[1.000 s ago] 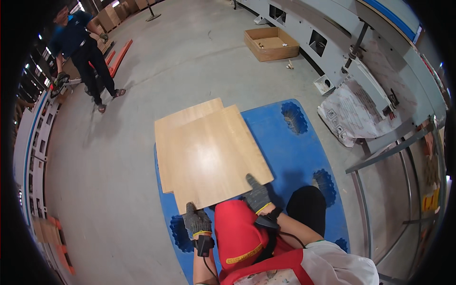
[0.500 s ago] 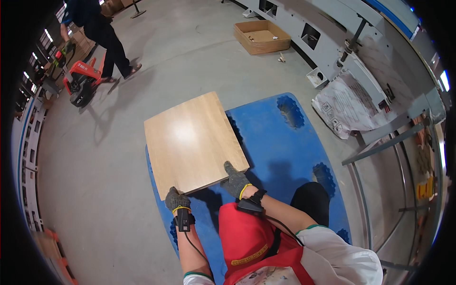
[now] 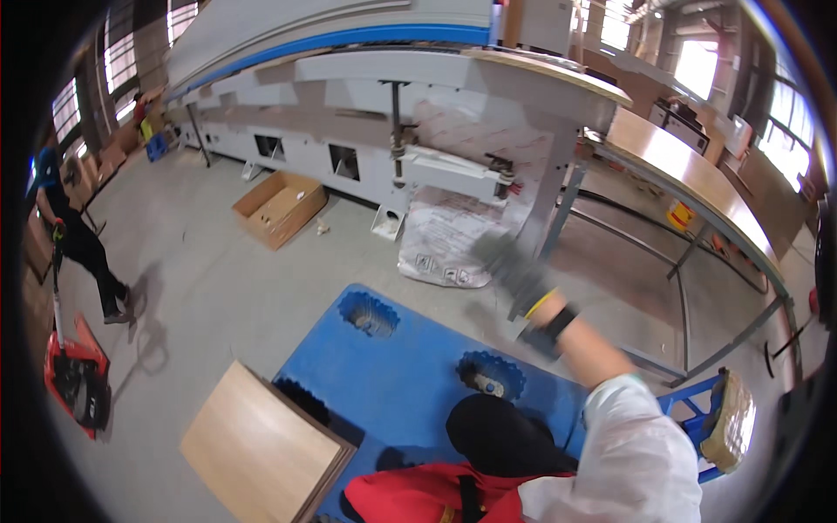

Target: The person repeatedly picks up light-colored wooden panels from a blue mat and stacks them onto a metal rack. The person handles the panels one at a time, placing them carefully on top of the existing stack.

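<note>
1. Wood panel stack (image 3: 270,436): lt tan, smooth flat top w/ soft sheen, layered edge, approx square; on L part of blue pallet (image 3: 405,375).
2. R hand (image 3: 510,270): grey-gloved, blurred, reaching out past pallet; can't tell if clenched or released. L hand: out of view, can't tell.
3. Cardbd box (image 3: 296,224): open top, few sm pale bits (image 3: 301,194) inside.
4. White printed sack (image 3: 445,235): contents hidden.
</note>
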Tool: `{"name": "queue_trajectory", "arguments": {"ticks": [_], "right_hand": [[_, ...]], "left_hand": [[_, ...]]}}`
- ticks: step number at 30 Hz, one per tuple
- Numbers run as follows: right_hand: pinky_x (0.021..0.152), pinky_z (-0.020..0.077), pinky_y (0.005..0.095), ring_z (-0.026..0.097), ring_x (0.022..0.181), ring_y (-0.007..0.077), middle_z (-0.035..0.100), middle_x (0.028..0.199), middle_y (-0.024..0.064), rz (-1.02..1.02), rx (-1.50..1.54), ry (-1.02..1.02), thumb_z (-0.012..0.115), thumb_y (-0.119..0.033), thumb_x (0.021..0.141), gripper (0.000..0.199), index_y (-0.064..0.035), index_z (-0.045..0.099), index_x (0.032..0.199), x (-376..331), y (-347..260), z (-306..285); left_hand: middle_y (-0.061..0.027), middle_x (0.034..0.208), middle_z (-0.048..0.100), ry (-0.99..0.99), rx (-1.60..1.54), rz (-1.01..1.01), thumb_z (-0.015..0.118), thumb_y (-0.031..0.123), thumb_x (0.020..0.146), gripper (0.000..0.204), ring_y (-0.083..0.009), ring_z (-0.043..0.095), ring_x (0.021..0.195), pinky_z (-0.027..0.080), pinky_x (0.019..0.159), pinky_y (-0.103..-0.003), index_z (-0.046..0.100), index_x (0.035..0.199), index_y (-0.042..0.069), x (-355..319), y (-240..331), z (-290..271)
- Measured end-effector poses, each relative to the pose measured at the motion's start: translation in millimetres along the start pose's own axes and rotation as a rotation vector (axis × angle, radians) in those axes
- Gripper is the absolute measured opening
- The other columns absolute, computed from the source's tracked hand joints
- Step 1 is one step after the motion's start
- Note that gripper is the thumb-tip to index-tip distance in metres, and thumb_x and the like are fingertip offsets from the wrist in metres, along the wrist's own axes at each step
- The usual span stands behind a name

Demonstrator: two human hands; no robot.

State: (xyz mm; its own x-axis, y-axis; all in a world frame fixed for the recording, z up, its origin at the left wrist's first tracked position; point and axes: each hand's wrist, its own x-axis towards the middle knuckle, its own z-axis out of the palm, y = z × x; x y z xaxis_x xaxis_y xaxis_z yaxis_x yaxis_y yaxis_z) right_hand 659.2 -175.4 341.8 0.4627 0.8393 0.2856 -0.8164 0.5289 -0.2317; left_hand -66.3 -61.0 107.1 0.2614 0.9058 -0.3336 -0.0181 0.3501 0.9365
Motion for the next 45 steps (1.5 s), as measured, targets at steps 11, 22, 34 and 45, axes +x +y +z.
{"name": "queue_trajectory", "arguments": {"ticks": [11,22,34,45], "right_hand": [[0.063,0.0592,0.0333,0.067,0.075,0.0292,0.066,0.096,0.0185,-0.512,-0.937,0.418,0.054,-0.036,0.092,0.041,0.0007,0.055,0.11,84,-290,244],[0.076,0.0574,0.0383,0.066,0.092,0.028,0.064,0.105,0.0171,0.279,-0.962,0.135,0.039,-0.046,0.099,0.059,0.0068,0.048,0.123,-50,-27,250],[0.092,0.0489,0.0322,0.058,0.108,0.0191,0.06,0.119,0.0112,0.146,-0.535,0.408,0.058,-0.015,0.092,0.04,-0.0007,0.051,0.129,-122,153,105],[0.065,0.0495,0.0293,0.06,0.079,0.0144,0.064,0.095,0.0078,0.84,-0.464,0.714,0.064,-0.028,0.092,0.03,-0.0036,0.06,0.109,-196,439,-9]], "left_hand": [[-0.0146,0.105,0.065,-0.607,0.015,0.419,0.057,-0.001,0.087,0.039,-0.025,0.065,0.093,0.056,0.08,-0.036,0.05,0.125,-0.001,39,255,383],[-0.0132,0.118,0.061,-1.252,-0.451,0.388,0.061,0.02,0.09,0.034,-0.0197,0.06,0.105,0.051,0.089,-0.034,0.058,0.118,0.001,-22,371,610],[-0.016,0.12,0.057,-0.287,-0.819,-0.073,0.063,0.025,0.088,0.046,-0.0292,0.057,0.109,0.05,0.09,-0.043,0.05,0.124,0.0,-31,191,251],[-0.0133,0.116,0.062,0.783,-0.887,0.108,0.058,0.013,0.094,0.032,-0.0238,0.062,0.101,0.053,0.088,-0.035,0.054,0.121,-0.003,-58,37,50]]}}
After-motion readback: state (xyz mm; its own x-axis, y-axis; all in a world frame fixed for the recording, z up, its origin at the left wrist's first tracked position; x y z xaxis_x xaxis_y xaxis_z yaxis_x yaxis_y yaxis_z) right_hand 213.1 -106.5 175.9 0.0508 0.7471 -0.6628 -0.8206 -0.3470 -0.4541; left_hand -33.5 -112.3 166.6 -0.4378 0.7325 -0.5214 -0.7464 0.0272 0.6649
